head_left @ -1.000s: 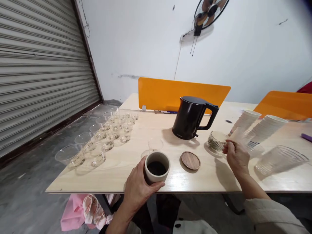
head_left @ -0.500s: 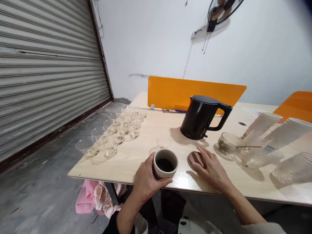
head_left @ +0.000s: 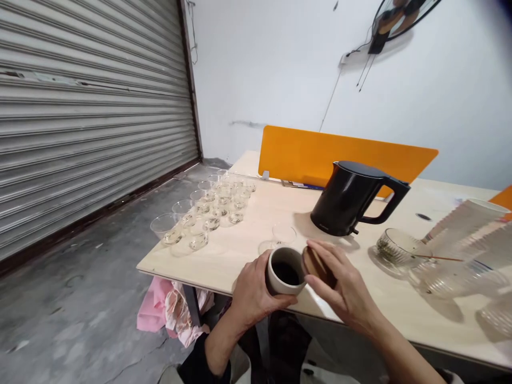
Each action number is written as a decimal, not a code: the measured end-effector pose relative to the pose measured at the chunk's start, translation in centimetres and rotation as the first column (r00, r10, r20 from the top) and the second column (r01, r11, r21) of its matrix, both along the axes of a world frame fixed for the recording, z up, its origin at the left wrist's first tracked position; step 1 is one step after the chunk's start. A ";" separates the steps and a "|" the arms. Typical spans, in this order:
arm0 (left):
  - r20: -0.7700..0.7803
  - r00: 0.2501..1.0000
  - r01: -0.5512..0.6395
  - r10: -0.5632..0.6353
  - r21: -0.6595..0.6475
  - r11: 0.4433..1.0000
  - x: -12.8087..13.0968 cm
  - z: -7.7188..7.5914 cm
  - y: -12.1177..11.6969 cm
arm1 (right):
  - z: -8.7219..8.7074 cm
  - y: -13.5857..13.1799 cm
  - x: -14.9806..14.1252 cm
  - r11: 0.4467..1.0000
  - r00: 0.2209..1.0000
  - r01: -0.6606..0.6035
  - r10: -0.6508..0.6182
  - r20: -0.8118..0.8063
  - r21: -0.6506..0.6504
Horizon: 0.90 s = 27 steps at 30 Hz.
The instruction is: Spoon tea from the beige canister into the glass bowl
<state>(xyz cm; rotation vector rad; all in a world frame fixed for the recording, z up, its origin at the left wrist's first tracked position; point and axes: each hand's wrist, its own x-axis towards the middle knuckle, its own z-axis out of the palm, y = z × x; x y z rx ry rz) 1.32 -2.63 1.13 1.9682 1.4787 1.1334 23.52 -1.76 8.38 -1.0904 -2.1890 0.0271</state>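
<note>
My left hand is wrapped round a grey ceramic cup with dark contents, at the table's near edge. My right hand grips a round wooden lid, tilted up right beside the cup's rim. A small empty glass stands just behind the cup. The black electric kettle sits further back on the pale wooden table.
Several small clear glasses stand in rows at the table's left end. A ribbed glass bowl with a thin stick across it lies to the right, beside stacks of cups lying on their sides. An orange divider stands behind. Pink cloth hangs under the table.
My right hand left the ribbed bowl, came down on the wooden lid, and has lifted it to the cup. The camera view has swung leftwards.
</note>
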 end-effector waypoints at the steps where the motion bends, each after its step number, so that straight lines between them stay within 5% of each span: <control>1: -0.006 1.000 -0.001 0.001 0.003 1.000 0.0 0.0 0.1 | 0.6 -0.1 -1.2 0.999 0.998 -0.052 0.052 0.035 0.005; 6: -0.051 0.998 -0.029 0.031 0.035 0.999 0.4 -0.6 0.3 | 1.6 0.5 -5.1 0.987 0.971 -0.158 0.161 0.175 -0.029; 16: -0.039 0.999 -0.022 0.025 0.075 0.997 0.6 -0.4 0.2 | 0.8 0.7 -6.2 0.997 0.944 -0.072 0.074 0.321 -0.020; 22: 0.039 0.996 0.082 -0.084 0.049 0.995 -0.5 -0.5 0.3 | 0.2 0.5 -4.2 0.995 0.966 -0.093 0.102 0.238 -0.048; 27: 0.277 0.941 0.187 -0.193 0.047 0.981 -1.7 -0.5 0.4 | 1.7 1.8 0.6 0.997 0.986 0.061 -0.069 0.149 0.054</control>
